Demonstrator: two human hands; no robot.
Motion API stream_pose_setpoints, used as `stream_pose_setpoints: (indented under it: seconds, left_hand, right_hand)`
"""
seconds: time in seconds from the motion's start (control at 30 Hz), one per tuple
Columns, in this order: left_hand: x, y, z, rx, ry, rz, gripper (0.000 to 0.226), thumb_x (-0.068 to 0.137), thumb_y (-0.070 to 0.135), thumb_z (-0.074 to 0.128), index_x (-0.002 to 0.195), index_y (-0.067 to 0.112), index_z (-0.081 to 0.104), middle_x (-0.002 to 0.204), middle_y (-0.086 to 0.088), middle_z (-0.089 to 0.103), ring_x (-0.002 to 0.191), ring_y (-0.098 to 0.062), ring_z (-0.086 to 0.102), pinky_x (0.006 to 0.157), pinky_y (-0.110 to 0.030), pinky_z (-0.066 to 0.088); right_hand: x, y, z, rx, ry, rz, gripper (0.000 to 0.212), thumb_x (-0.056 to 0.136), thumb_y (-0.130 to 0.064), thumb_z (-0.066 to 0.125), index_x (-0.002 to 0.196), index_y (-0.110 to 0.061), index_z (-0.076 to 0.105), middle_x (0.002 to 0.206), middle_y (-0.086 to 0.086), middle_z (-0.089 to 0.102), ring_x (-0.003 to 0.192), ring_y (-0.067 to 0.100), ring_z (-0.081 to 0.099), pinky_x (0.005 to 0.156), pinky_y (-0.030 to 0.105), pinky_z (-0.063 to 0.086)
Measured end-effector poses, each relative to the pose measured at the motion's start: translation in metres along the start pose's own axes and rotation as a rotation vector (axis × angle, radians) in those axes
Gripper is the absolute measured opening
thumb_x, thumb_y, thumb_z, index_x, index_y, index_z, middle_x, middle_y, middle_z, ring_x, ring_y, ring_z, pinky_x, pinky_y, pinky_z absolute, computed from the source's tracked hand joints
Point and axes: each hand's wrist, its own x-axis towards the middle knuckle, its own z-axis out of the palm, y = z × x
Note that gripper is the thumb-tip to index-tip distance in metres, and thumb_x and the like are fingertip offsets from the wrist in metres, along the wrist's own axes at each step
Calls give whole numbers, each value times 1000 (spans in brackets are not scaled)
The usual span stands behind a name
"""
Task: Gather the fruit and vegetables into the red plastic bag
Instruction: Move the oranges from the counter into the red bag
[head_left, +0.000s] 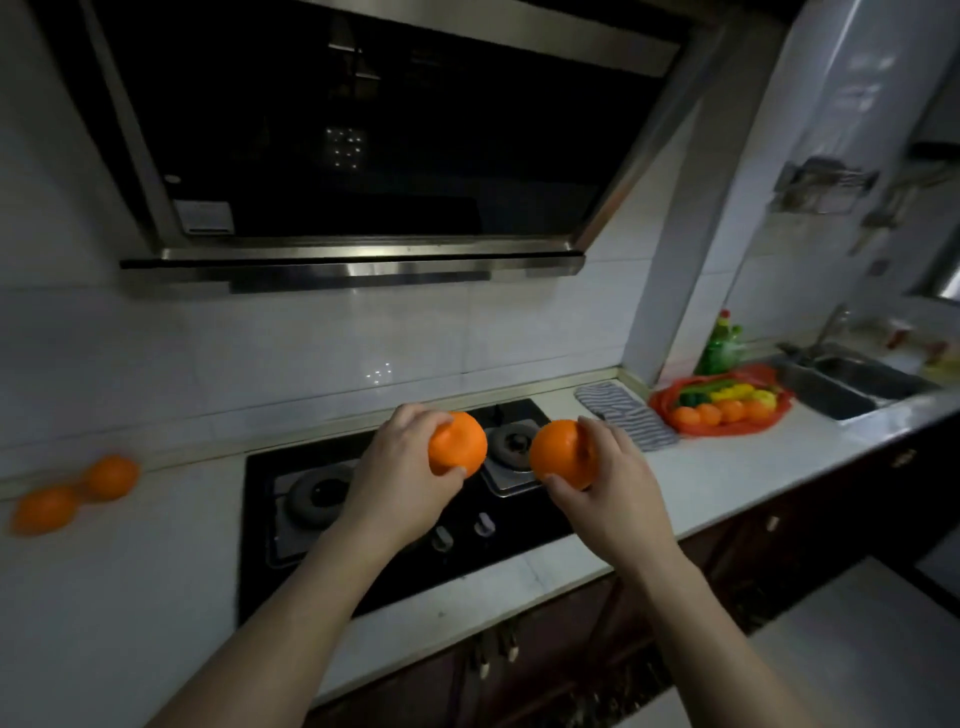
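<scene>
Orange fruit (457, 443) gripped in left hand (402, 480); second orange (562, 454) gripped in right hand (613, 488), above stove (395, 525).

The kitchen is dim, and its glossy white wall tiles (322, 343) catch small specks of light. A range hood (363, 156) of steel and black glass slants out from the wall above a black gas hob (467, 577) set into the pale table (130, 597). The hob has two round burners (318, 498) and two knobs (441, 538) near its front edge. A grey striped cloth (631, 418) lies just right of the hob. Farther right stand a white pillar (680, 260) and a steel sink (852, 387) with a tap (831, 325), with a metal rack (823, 184) on the wall above. Dark wooden cabinets (571, 649) run beneath the table
</scene>
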Motion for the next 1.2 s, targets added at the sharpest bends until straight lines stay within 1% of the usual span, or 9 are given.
stream_pose_setpoints:
  seconds: [0.17,0.27,0.43,0.5,0.6,0.73,0.9,1.2]
  left_hand:
    - [24,62,74,-65,-58,73,55,73,31,75,123,28,56,123,14,47,107,-14,52,86,-32,47]
    - [37,95,116,-105,-117,124,56,73,31,76,125,26,56,125,13,47,109,-14,51,91,-35,47]
    - [58,133,176,-144,-213,169,55,74,28,77,125,24,57,127,9,46,111,-16,50,95,-34,45]
    - [69,142,199,-162,-246,195,55,73,28,77,124,24,57,125,9,46,111,-17,49,95,-34,44]
    - [92,154,236,-172,-279,225,55,72,33,76,123,29,56,123,12,45,109,-15,49,91,-35,46]
    - [128,164,285,-214,-310,258,56,74,33,76,125,28,54,122,12,43,110,-13,46,90,-30,43]
    - [184,171,341,-259,-340,258,56,72,36,76,123,32,53,120,14,43,109,-14,47,89,-34,47]
    - [253,195,419,-239,-416,296,58,72,35,77,125,31,54,123,13,43,109,-11,47,85,-27,43]
  right_hand:
    - [1,76,-48,-60,53,77,74,74,-40,72,138,-18,41,137,-1,46,123,20,44,100,32,38]
    - [-4,116,-75,-92,82,156,75,74,-39,71,139,-20,40,138,-2,45,124,20,43,100,32,38]
    - [-3,172,-101,-169,98,277,76,73,-40,71,140,-21,40,139,-3,44,125,18,41,101,31,36]
    - [0,189,-103,-180,102,315,76,72,-40,71,139,-22,41,139,-3,44,124,18,41,101,32,37]
    - [11,215,-102,-197,107,369,75,72,-41,69,139,-24,40,139,-5,44,123,17,42,100,34,41]
    - [37,255,-102,-247,114,442,75,72,-44,68,139,-26,39,140,-6,43,122,17,42,96,33,43]
    - [85,299,-100,-298,99,505,76,74,-45,68,141,-26,36,141,-7,41,124,15,40,96,30,40]
    - [135,376,-94,-283,94,587,75,74,-44,69,140,-26,39,141,-6,42,123,17,42,97,31,40]
